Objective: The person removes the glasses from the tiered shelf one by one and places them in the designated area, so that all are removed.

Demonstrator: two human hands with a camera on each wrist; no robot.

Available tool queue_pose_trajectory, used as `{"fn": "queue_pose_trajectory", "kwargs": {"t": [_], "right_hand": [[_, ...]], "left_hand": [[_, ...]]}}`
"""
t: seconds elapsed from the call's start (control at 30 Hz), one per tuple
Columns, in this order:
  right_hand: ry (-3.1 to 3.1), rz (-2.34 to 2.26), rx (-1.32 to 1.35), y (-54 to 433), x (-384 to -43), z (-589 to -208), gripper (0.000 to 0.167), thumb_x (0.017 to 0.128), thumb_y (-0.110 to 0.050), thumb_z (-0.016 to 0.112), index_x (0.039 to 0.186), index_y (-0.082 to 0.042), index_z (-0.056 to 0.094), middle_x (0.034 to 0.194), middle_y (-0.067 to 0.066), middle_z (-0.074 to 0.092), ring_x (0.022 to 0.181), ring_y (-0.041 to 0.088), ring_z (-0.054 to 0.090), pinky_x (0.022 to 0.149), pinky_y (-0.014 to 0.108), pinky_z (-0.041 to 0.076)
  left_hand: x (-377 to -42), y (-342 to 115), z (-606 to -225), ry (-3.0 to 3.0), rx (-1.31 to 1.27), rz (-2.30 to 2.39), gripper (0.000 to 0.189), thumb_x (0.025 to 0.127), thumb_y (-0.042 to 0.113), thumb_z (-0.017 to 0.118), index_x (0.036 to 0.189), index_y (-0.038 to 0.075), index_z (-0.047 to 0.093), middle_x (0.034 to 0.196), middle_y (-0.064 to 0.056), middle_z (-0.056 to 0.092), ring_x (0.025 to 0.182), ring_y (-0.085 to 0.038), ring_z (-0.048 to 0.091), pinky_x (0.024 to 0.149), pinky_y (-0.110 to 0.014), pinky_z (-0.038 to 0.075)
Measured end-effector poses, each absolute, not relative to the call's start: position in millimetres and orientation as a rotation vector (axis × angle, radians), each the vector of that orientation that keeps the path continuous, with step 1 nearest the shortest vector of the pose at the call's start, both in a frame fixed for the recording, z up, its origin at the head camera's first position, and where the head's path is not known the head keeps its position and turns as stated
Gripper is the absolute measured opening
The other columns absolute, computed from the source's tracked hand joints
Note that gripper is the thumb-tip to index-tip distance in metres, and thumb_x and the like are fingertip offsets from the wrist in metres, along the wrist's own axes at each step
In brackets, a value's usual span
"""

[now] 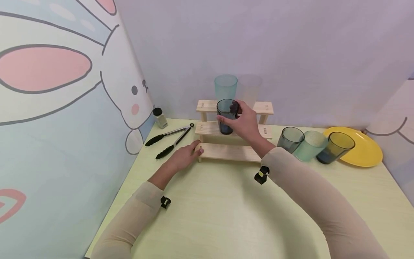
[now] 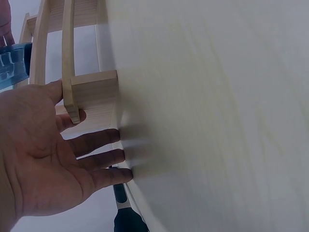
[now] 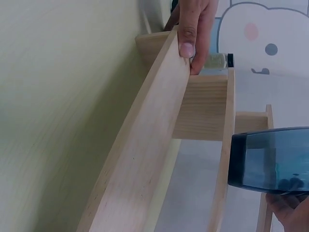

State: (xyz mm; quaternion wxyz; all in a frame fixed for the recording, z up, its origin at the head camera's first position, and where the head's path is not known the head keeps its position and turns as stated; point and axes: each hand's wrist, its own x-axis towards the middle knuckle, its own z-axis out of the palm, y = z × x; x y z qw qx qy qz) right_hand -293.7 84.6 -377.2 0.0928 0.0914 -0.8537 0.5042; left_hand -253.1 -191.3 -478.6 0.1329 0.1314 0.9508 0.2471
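A dark blue glass [image 1: 226,117] stands upright at the middle step of a three-step wooden rack [image 1: 231,152]. My right hand [image 1: 244,122] grips it from the right side, thumb at the front; in the right wrist view, the base of the glass [image 3: 270,159] meets the middle board. At the rack's left end, my left hand [image 1: 185,157] pinches the lowest board between thumb and index finger. The left wrist view shows that hand's other fingers [image 2: 99,159] stretched out, their tips at the tabletop. On the top step is a light blue glass [image 1: 225,86].
Black-tipped tongs [image 1: 171,138] and a black-capped jar [image 1: 160,118] lie left of the rack. To the right are a grey glass [image 1: 291,139], a pale green glass [image 1: 310,145], a yellow-and-blue glass [image 1: 335,147] and a yellow plate [image 1: 368,151]. Printed fabric walls stand around the table.
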Motion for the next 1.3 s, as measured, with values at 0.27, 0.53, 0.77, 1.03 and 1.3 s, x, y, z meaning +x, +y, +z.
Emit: {"fn": "queue_pose_trajectory", "kwargs": {"t": [0.27, 0.53, 0.77, 1.03, 1.3], "right_hand": [[-2.529, 1.504, 0.279, 93, -289, -376, 0.090, 0.087, -0.053, 0.095, 0.160, -0.017, 0.057, 0.147, 0.010, 0.069, 0.137, 0.033, 0.065, 0.105, 0.056, 0.059], [-2.484, 1.704, 0.302, 112, -284, -368, 0.089, 0.085, -0.049, 0.097, 0.160, -0.022, 0.058, 0.147, 0.007, 0.069, 0.137, 0.027, 0.067, 0.106, 0.054, 0.059], [-2.464, 1.762, 0.338, 133, -277, -362, 0.084, 0.086, -0.045, 0.097, 0.159, -0.025, 0.060, 0.147, 0.006, 0.069, 0.135, 0.024, 0.068, 0.112, 0.050, 0.056], [-2.491, 1.691, 0.346, 155, -264, -359, 0.078, 0.087, -0.042, 0.097, 0.155, -0.025, 0.064, 0.144, 0.006, 0.071, 0.134, 0.025, 0.070, 0.114, 0.045, 0.056], [-2.550, 1.600, 0.353, 177, -250, -362, 0.082, 0.087, -0.038, 0.098, 0.159, -0.025, 0.060, 0.148, 0.008, 0.068, 0.136, 0.031, 0.069, 0.109, 0.030, 0.058]], "left_hand": [[-251, -191, -476, 2.760, 0.390, 0.712, 0.075, 0.119, 0.059, 0.036, 0.177, 0.012, 0.026, 0.170, -0.024, 0.049, 0.155, -0.046, 0.052, 0.125, -0.062, 0.044], [-248, -190, -474, 2.765, 0.396, 0.723, 0.074, 0.119, 0.057, 0.039, 0.176, 0.011, 0.028, 0.167, -0.027, 0.053, 0.151, -0.048, 0.055, 0.123, -0.062, 0.046], [-250, -191, -475, 2.771, 0.399, 0.710, 0.074, 0.119, 0.058, 0.037, 0.176, 0.012, 0.027, 0.166, -0.027, 0.053, 0.151, -0.048, 0.056, 0.122, -0.063, 0.046], [-251, -192, -479, 2.774, 0.403, 0.709, 0.075, 0.119, 0.059, 0.036, 0.177, 0.012, 0.026, 0.166, -0.027, 0.053, 0.151, -0.047, 0.056, 0.122, -0.063, 0.047], [-252, -193, -480, 2.766, 0.403, 0.721, 0.076, 0.119, 0.060, 0.036, 0.177, 0.012, 0.026, 0.166, -0.027, 0.053, 0.151, -0.048, 0.056, 0.122, -0.063, 0.047]]}}
